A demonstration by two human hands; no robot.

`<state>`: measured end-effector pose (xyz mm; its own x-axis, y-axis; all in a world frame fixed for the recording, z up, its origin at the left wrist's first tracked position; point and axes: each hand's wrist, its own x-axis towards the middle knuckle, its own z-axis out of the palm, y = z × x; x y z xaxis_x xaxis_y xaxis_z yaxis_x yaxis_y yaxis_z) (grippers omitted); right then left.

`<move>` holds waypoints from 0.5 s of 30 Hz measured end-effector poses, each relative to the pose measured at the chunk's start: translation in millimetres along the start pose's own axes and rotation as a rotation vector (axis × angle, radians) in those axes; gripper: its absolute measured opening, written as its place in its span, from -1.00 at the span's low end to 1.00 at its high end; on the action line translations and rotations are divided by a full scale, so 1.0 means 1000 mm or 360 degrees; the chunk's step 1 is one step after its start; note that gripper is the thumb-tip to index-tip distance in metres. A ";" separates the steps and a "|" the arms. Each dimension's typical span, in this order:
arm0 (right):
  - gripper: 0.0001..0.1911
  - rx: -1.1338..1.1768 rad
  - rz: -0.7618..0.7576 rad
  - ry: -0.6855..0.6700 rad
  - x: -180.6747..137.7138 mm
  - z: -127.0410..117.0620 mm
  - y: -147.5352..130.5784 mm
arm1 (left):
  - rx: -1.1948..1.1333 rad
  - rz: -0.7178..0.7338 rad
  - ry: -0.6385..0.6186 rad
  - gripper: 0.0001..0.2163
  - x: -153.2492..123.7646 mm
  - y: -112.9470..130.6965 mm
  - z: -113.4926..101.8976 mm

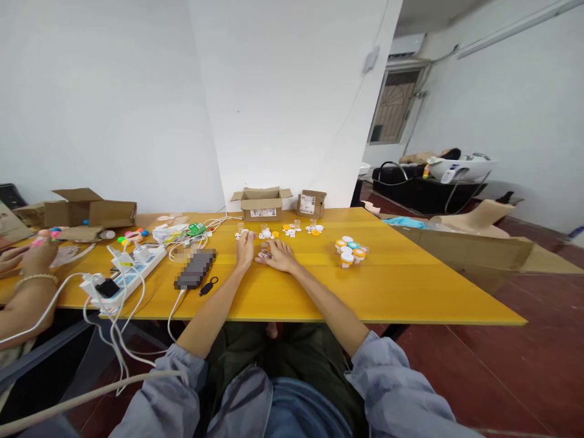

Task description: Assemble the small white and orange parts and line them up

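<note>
Both my arms reach forward over a yellow table [410, 286]. My left hand [245, 248] lies on the tabletop with fingers stretched toward small white and orange pieces [265, 233]. My right hand [278, 254] rests beside it, fingers curled over a small brownish item [263, 253] that I cannot make out. More small white and orange parts [292, 229] are scattered just beyond both hands. A cluster of small round jars with orange and teal lids [349, 250] stands to the right of my right hand.
Two open cardboard boxes [261, 204] [311, 203] stand at the table's far edge. A white power strip with plugs and cables [128, 274], a dark phone [195, 269] and a black key fob [208, 286] lie left. Another person's hands [27, 258] work at far left beside colourful bits.
</note>
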<state>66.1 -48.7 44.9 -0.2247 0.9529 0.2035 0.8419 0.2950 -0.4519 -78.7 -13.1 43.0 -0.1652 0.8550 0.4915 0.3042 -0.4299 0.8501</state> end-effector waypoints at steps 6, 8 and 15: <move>-0.42 -0.0095 0.0079 -0.0017 0.002 0.001 -0.009 | -0.0066 0.0013 0.0102 -0.79 0.001 0.001 -0.001; -0.47 -0.0108 0.0090 0.0008 0.003 0.003 -0.011 | -0.0084 -0.0002 0.0125 -0.80 0.002 0.003 -0.001; -0.58 -0.0120 0.0116 0.0041 0.006 0.008 -0.028 | -0.0159 -0.0050 0.0274 -0.78 0.006 0.007 -0.004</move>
<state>37.8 -50.8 51.9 -0.1497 0.9693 0.1952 0.8904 0.2180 -0.3996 -81.3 -12.3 52.1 -0.3339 0.8099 0.4822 0.2032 -0.4377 0.8758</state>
